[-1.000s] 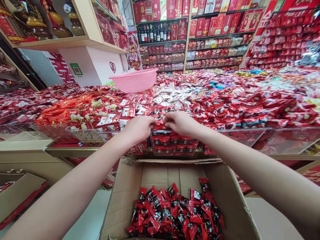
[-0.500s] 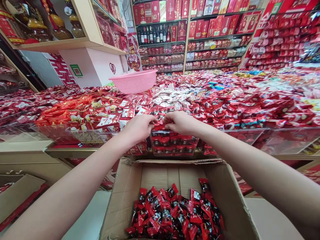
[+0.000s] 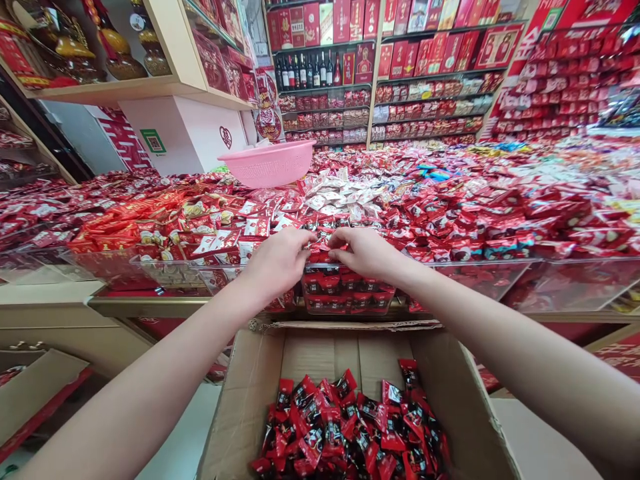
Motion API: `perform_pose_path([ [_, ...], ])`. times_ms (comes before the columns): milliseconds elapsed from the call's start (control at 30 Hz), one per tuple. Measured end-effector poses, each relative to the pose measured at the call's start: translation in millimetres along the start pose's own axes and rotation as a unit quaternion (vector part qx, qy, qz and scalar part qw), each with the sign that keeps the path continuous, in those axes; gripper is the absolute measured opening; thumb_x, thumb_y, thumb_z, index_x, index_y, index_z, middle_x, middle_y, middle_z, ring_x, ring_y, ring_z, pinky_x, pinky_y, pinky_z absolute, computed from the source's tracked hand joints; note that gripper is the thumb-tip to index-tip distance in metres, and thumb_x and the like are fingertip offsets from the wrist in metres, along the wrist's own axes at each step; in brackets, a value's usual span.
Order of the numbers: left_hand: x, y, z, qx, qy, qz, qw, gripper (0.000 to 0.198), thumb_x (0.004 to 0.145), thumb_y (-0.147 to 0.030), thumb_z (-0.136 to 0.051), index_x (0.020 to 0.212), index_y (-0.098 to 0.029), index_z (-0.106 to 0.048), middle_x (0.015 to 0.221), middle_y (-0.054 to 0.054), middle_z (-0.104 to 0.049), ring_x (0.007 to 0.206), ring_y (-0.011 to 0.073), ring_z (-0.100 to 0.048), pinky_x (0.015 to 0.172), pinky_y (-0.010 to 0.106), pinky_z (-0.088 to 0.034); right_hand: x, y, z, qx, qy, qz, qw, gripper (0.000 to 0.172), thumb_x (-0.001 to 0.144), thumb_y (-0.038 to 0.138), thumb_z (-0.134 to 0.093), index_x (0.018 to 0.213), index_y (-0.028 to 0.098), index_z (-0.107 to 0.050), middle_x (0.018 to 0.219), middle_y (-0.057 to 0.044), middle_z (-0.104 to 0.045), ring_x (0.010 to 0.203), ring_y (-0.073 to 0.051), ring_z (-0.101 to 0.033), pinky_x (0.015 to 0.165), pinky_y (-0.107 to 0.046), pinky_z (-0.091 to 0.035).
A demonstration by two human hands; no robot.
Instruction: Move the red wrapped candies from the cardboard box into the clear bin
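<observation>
My left hand and my right hand reach over a clear plastic bin filled with red and black wrapped candies. The fingertips of both hands are bent down among the candies at the top of the bin, a small gap apart. Both hands are curled, and what lies between their fingers is too small to make out. Below my forearms, an open cardboard box holds a loose heap of red and black candies.
A pink plastic basket rests on the candy display beyond my left hand. White-wrapped candies lie behind the bin. Shelves of red boxes and bottles stand at the back. Another cardboard box is at lower left.
Both hands stay over the same bin, with only slight shifts of the fingers and wrists. My right hand sits marginally lower.
</observation>
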State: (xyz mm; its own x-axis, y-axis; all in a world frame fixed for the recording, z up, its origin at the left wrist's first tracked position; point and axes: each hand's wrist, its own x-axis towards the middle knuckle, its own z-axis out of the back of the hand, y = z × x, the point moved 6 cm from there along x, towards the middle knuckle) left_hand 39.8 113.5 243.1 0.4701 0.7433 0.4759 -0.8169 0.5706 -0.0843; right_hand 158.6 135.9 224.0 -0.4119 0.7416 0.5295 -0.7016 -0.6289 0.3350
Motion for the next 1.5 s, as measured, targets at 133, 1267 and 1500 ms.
perform_pose_path([
  [133,-48.0,-19.3,11.0,-0.120,-0.084,-0.037,0.989,0.021,0.077,-0.018,-0.043,0.095,-0.019,-0.053,0.091,0.003,-0.057,0.084,0.0134,-0.051,0.077,0.026,-0.040,-41.4,15.0,16.9,0.031,-0.025,-0.005,0.999,0.016,0.077,0.026,-0.043,0.078,0.016,-0.055,0.074,-0.003,-0.058,0.067,-0.012,-0.051,0.063,-0.024,-0.037],
  [1267,-150.5,-47.0,-168.3,-0.682,0.142,0.268,0.665,0.033,0.072,-0.026,-0.053,0.103,-0.021,-0.044,0.103,0.004,-0.053,0.086,0.0140,-0.053,0.074,0.027,-0.044,-186.4,-15.6,-109.9,0.534,-0.049,-0.337,0.774,0.020,0.063,0.027,-0.061,0.077,0.018,-0.049,0.072,-0.001,-0.056,0.068,-0.012,-0.052,0.066,-0.027,-0.043],
  [1500,-148.1,-52.2,-165.2,-0.677,0.116,0.273,0.673,0.032,0.068,-0.019,-0.058,0.099,-0.015,-0.052,0.083,0.004,-0.061,0.080,0.0141,-0.055,0.075,0.027,-0.043,-196.3,-19.5,-115.6,0.586,-0.102,-0.394,0.701,0.021,0.064,0.029,-0.062,0.078,0.017,-0.053,0.062,0.003,-0.056,0.050,-0.006,-0.047,0.051,-0.021,-0.039],
])
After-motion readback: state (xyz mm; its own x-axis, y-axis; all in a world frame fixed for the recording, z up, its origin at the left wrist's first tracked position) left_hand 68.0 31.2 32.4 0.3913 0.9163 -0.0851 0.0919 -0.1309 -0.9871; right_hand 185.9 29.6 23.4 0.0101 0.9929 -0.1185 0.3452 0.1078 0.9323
